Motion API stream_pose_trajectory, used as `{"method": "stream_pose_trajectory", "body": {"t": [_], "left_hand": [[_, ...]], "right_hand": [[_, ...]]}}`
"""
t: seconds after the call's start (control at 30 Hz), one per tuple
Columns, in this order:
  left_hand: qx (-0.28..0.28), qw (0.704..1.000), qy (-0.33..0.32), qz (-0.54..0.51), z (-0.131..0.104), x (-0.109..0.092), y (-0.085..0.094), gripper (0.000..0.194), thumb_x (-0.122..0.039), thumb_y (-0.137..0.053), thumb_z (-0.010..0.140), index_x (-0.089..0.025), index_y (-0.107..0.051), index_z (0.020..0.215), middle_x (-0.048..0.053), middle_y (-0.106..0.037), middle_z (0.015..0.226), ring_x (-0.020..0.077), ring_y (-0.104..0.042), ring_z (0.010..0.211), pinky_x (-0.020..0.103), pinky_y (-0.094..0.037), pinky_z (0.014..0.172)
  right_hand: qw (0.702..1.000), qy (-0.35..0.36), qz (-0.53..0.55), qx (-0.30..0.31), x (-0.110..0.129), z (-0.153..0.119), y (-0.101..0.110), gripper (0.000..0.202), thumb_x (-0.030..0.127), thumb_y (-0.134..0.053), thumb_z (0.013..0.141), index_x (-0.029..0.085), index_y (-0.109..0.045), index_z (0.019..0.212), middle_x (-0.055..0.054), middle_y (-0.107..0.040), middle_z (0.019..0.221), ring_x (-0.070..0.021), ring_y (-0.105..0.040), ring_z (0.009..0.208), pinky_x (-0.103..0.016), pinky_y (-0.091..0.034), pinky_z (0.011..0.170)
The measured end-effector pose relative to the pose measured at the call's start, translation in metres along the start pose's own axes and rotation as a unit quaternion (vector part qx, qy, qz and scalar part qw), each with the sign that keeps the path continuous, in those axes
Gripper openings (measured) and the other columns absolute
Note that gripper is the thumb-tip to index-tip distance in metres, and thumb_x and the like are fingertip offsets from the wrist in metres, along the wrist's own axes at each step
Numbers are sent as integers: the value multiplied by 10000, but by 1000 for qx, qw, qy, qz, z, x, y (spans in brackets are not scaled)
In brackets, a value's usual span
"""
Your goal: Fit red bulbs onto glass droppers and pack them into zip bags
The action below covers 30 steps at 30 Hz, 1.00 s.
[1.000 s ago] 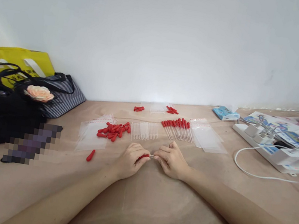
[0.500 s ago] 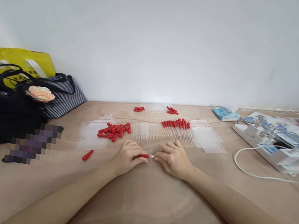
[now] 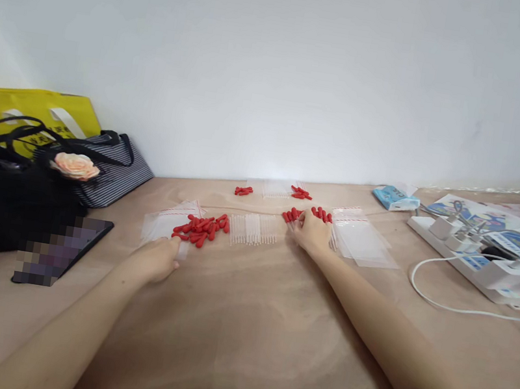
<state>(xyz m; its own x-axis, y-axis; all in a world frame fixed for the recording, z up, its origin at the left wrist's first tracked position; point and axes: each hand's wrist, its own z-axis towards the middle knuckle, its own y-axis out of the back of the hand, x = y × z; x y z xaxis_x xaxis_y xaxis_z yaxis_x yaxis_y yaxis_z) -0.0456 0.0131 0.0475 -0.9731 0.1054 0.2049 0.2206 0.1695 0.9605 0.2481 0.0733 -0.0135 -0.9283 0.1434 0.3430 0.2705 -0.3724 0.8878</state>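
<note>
My left hand [image 3: 159, 259] is low over the table at the near edge of the left plastic bags [image 3: 156, 225], just below a pile of red rubber bulbs [image 3: 201, 227]. What its fingers hold, if anything, is hidden. My right hand [image 3: 312, 233] is over the row of red-capped clear droppers [image 3: 323, 215], fingers bent together and covering the middle of the row; whether a dropper is between them is unclear. Between my hands lies a row of clear thin tubes [image 3: 253, 229] without bulbs. More zip bags [image 3: 365, 241] lie to the right of the droppers.
Farther back are small red bulb groups [image 3: 243, 190] and a clear bag [image 3: 275, 189]. Black [image 3: 7, 200] and striped bags [image 3: 118, 172] and a phone [image 3: 64, 252] stand or lie left. At right are a tissue pack [image 3: 395, 199], a power strip [image 3: 471, 261] and cables.
My hands have moved apart from the red bulb and tube they held together: the left toward the bags, the right up to the dropper row. The single red bulb at left is no longer visible.
</note>
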Motion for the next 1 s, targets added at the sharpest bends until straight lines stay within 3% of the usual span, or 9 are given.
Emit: {"method": "stream_pose_trajectory", "body": {"t": [0.17, 0.3, 0.4, 0.53, 0.67, 0.8, 0.9, 1.0], "left_hand": [[-1, 1000, 4, -22, -2, -1, 3, 247, -43, -462, 604, -143, -532, 819, 146, -632, 832, 273, -606, 759, 291, -406, 581], [-18, 999, -28, -12, -2, -6, 4, 277, -19, -435, 620, -148, -506, 854, 115, -615, 804, 257, -598, 744, 292, -405, 595], [-96, 990, -95, -47, 2, -20, -3, 336, 7, -375, 660, -149, -480, 938, 99, -590, 855, 227, -576, 793, 301, -416, 655], [-208, 941, -241, -118, 10, -51, -23, 392, 14, -350, 709, -160, -468, 1040, 98, -552, 986, 210, -519, 934, 334, -404, 803], [-233, 893, -329, -198, 14, -69, -40, 305, -48, -336, 789, -183, -494, 1012, 74, -547, 975, 177, -531, 862, 308, -429, 770], [-272, 885, -279, -254, 14, -65, -44, 170, -172, -433, 812, -173, -552, 933, 74, -546, 958, 201, -507, 911, 337, -415, 806], [-249, 901, -219, -282, 14, -59, -46, 140, -240, -494, 794, -171, -597, 860, 62, -565, 877, 207, -521, 852, 351, -417, 773], [-238, 899, -203, -308, 14, -59, -47, 127, -251, -512, 787, -175, -608, 821, 49, -577, 847, 200, -527, 823, 346, -412, 755]], "right_hand": [[1000, -4, -13, 22, 2, 3, -8, 238, 328, -404, 810, 168, -572, 861, -95, -649, 848, -230, -559, 873, -362, -249, 798], [1000, 19, -17, 14, 6, -1, -4, 248, 304, -390, 811, 167, -587, 870, -97, -635, 927, -227, -552, 892, -362, -255, 795], [998, 41, -16, 40, 18, -5, 0, 255, 278, -381, 807, 175, -602, 881, -98, -635, 935, -221, -550, 906, -361, -257, 795], [996, 34, -17, 80, 35, -7, -1, 246, 307, -431, 773, 162, -628, 804, -106, -653, 844, -227, -576, 846, -366, -272, 781], [995, 3, -17, 101, 47, -4, -6, 287, 345, -460, 755, 132, -627, 850, -141, -649, 866, -242, -589, 829, -383, -279, 786], [993, -19, -14, 115, 52, 0, -7, 268, 307, -471, 744, 134, -623, 881, -146, -647, 886, -244, -595, 828, -389, -277, 790], [992, -26, -11, 125, 52, 2, -7, 245, 276, -469, 735, 141, -630, 861, -143, -651, 882, -244, -598, 823, -397, -274, 792], [991, -28, -7, 134, 52, 3, -8, 223, 251, -465, 731, 144, -637, 825, -138, -655, 862, -247, -601, 814, -409, -271, 790]]}}
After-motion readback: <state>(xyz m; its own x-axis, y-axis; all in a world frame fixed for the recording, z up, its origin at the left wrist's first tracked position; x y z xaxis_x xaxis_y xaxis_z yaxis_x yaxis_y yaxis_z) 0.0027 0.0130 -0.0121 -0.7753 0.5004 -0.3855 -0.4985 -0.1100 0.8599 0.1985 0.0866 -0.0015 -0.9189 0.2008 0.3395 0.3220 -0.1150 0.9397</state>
